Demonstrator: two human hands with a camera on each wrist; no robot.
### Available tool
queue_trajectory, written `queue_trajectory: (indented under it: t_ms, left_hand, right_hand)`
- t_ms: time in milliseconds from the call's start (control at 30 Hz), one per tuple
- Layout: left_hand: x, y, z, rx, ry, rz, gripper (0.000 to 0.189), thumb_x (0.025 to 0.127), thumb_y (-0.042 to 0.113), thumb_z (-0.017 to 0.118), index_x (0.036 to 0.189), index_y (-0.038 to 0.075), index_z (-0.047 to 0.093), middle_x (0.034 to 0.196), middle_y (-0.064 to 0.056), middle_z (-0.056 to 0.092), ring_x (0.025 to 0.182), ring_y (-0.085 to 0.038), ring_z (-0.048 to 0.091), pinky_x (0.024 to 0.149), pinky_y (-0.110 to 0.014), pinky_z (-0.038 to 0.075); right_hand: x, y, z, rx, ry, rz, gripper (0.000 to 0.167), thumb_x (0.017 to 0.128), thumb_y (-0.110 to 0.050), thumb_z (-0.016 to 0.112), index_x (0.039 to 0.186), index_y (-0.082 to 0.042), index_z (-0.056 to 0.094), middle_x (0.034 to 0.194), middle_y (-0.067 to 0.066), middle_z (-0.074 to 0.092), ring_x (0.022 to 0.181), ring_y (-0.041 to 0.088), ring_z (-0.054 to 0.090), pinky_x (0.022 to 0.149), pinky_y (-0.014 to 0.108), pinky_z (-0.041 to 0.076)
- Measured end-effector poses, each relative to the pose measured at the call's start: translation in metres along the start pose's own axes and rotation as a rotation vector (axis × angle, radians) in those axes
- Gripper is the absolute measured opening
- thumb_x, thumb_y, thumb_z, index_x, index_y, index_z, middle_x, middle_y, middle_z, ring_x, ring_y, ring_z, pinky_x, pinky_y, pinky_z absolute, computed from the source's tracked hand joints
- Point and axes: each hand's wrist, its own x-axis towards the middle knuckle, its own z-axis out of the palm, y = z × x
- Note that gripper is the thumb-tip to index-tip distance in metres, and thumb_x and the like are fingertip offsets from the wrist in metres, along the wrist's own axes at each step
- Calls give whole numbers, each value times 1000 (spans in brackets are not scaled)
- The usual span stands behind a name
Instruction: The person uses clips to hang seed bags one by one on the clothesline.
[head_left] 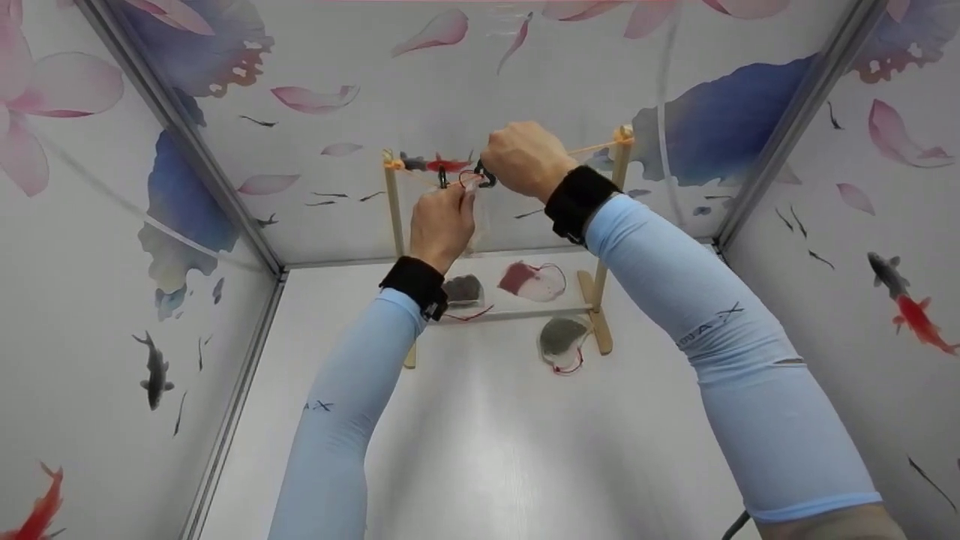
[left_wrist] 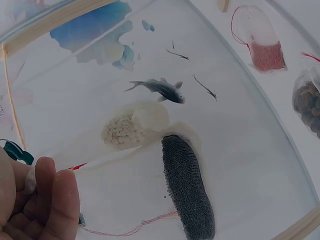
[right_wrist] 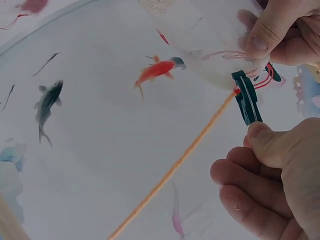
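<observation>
From my head camera, farthest off, I look forward and down over the worktop (head_left: 480, 450) to its far edge. Close and tilted, my left and right wrist views face the back wall (head_left: 450, 82), sharing the left hand (head_left: 442, 229) and that edge.

A white table (head_left: 480, 450) carries a wooden stand (head_left: 602, 281); a dark-filled bag (head_left: 463, 291) and a red-filled bag (head_left: 517, 279) lie between the stand's sides, a grey-filled bag (head_left: 562, 337) just beside its right foot (head_left: 601, 331).
</observation>
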Motion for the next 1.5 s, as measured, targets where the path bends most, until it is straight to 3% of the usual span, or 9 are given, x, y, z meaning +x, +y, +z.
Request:
queue_trajectory:
  t_ms: [167,400,733,1000,1133,1300,1500]
  left_hand:
    - [2,-2,2,29,23,21,36,117,26,61,97,1,77,89,-19,79,87,-38,78,76,-53,61]
    - [5,-2,2,5,18,6,34,116,27,63,97,3,78,89,-17,79,85,-35,77,78,-50,59]
    - [6,-5,5,20,16,4,28,116,25,63,105,5,80,99,-16,83,94,-35,79,83,-50,62]
    - [5,-7,8,42,45,24,30,116,24,63,100,3,78,96,-17,81,93,-37,79,83,-51,62]
    - [1,-9,8,48,46,26,30,115,24,64,97,3,77,93,-18,79,91,-38,77,81,-53,60]
    - [-4,-12,9,55,32,39,29,115,24,65,100,3,79,95,-18,80,93,-39,76,82,-53,61]
    - [-14,-18,7,62,8,46,31,114,25,66,97,3,80,90,-16,78,85,-36,75,77,-51,61]
  right_hand:
    - [6,-3,4,-10,-7,8,28,108,5,58,90,1,79,100,21,82,88,42,79,81,59,69]
    - [9,-9,11,-39,-74,-45,26,112,0,57,98,4,79,105,22,81,92,41,79,82,54,70]
    - [7,-8,14,-23,-33,-28,28,113,2,55,100,5,79,105,22,82,93,41,80,83,53,70]
    - [3,-10,21,3,-91,-22,18,113,-6,61,117,3,77,118,20,80,102,41,79,88,53,70]
    - [-4,-8,26,75,-65,-3,21,111,-12,64,124,2,72,120,21,79,103,44,77,89,56,69]
    - [-17,-8,33,95,-24,29,29,110,-19,69,132,0,71,119,20,79,92,42,78,83,55,69]
    - [-39,-7,49,120,56,81,27,107,-25,75,118,-1,76,108,17,81,84,37,79,75,52,68]
